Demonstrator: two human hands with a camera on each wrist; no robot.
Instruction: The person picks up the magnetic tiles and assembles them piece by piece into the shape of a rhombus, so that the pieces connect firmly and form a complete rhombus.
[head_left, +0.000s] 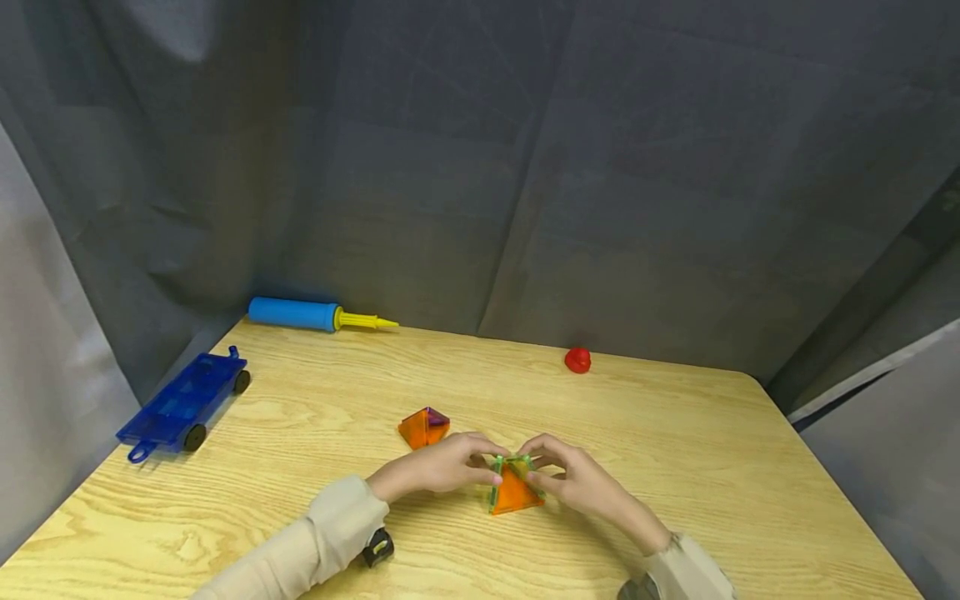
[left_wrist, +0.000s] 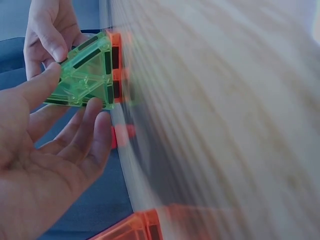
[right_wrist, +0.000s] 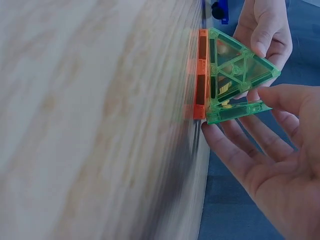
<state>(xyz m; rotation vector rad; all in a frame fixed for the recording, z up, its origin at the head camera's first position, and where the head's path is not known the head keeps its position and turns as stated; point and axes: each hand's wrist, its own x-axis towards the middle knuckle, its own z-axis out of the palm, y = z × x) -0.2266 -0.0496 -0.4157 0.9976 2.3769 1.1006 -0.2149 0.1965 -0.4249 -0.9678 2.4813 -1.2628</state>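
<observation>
Between the two hands, an orange magnetic tile [head_left: 517, 493] lies flat on the table, with green triangular magnetic tiles [right_wrist: 241, 70] standing along its edges. My left hand [head_left: 450, 463] pinches a green triangle [left_wrist: 87, 70] on the left side between thumb and fingers. From the other side, my right hand [head_left: 577, 477] holds another green triangle [right_wrist: 239, 112], thumb near its tip and fingers below. The triangles lean inward, and their tips are partly hidden by fingertips. Just behind my left wrist sits a small orange and purple tile shape [head_left: 424, 428].
A blue wheeled car base [head_left: 183, 402] stands at the table's left edge. Along the back edge lies a blue hand pump [head_left: 296, 314] with a yellow nozzle. A small red object [head_left: 577, 360] is at the back right. Dark curtains [head_left: 480, 167] hang behind the wooden table [head_left: 735, 467].
</observation>
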